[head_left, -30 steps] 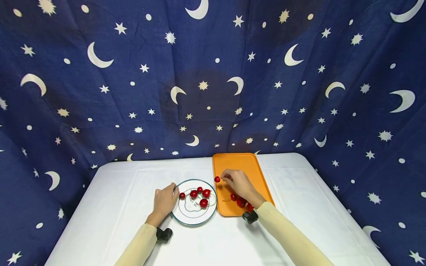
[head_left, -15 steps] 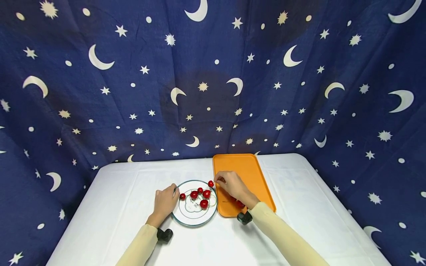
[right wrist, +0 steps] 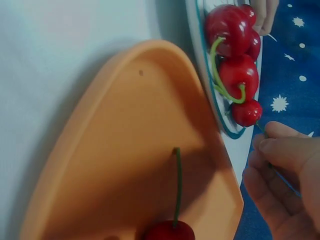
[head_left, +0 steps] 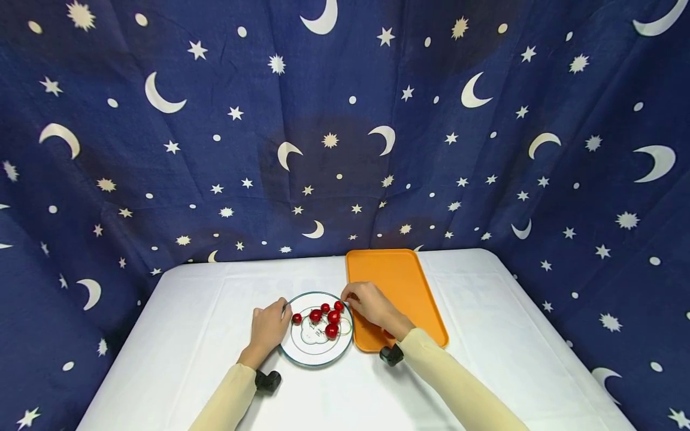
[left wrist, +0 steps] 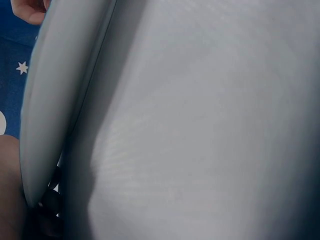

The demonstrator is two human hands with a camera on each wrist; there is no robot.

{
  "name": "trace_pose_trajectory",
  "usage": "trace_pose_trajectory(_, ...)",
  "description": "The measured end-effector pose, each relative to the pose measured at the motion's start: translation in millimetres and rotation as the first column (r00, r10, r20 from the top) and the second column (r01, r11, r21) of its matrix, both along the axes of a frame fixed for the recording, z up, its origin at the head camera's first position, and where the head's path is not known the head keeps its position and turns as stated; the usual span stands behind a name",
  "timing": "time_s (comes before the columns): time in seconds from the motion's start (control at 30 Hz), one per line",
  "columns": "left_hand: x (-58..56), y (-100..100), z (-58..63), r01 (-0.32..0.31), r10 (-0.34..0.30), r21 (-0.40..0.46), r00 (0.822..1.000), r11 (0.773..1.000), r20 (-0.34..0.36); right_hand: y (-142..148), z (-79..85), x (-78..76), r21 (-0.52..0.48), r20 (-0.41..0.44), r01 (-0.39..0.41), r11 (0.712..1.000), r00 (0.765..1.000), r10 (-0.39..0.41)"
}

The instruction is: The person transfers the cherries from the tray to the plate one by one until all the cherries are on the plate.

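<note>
My right hand (head_left: 373, 304) pinches the thin green stem of a small red cherry (right wrist: 246, 113) between thumb and fingertips. That cherry is at the right rim of the white plate (head_left: 307, 354), close beside the other cherries there. Several red cherries (head_left: 315, 316) lie on the plate, two of them joined by a looped light green stem (right wrist: 216, 75). With my left hand (head_left: 268, 328) I hold the plate's left rim; in the left wrist view the fingers (left wrist: 9, 190) are at the plate's edge, seen from below.
An orange tray (head_left: 392, 269) lies right of the plate, its raised edge close against it. A stemmed cherry (right wrist: 170, 231) lies in the tray, mostly hidden by my right forearm in the head view. A white cloth (head_left: 205, 311) covers the table; a blue starry curtain (head_left: 334, 120) stands behind.
My right hand has moved left and down from over the tray, bringing the pinched cherry to the plate's right rim among the others. My left hand has stayed at the plate.
</note>
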State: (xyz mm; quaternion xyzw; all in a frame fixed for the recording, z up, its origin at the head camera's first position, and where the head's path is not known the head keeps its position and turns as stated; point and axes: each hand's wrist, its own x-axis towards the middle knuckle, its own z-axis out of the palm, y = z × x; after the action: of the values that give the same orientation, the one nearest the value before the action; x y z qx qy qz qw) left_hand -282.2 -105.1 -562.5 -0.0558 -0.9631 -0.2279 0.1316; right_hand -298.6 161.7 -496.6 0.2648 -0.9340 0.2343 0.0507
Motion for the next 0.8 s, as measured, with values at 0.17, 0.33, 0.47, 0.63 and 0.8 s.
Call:
trace_pose_trajectory(0.17, -0.4, 0.2, -1.1, -0.004, 0.004, 0.004, 1.0, 1.0, 0.005, -2.6, -1.2, 0.0, -0.007, 0.024, -0.026, 1.0, 0.999, 0.026)
trace_pose_trajectory(0.33, -1.9, -0.4, -1.9, -0.006, 0.006, 0.001, 1.0, 1.0, -0.004, -5.7, -1.2, -0.9, -0.007, 0.012, -0.043, 0.999, 0.999, 0.043)
trace_pose_trajectory(0.47, -2.9, -0.9, -1.9, 0.0, 0.0, 0.003, 1.0, 1.0, -0.011, -8.1, -2.6, -1.9, -0.02, 0.02, -0.046, 0.999, 0.999, 0.047)
trace_pose_trajectory(0.63, -2.6, -0.6, -2.4, 0.0, 0.0, 0.009, 1.0, 1.0, -0.016, -6.3, -6.3, -0.9, -0.025, 0.037, -0.043, 0.999, 0.998, 0.043)
trace_pose_trajectory(0.8, -2.0, -1.4, -3.4, -0.001, 0.001, 0.017, 1.0, 1.0, -0.027, 3.7, -9.1, -0.6, -0.009, 0.036, 0.009, 1.0, 0.999, -0.008)
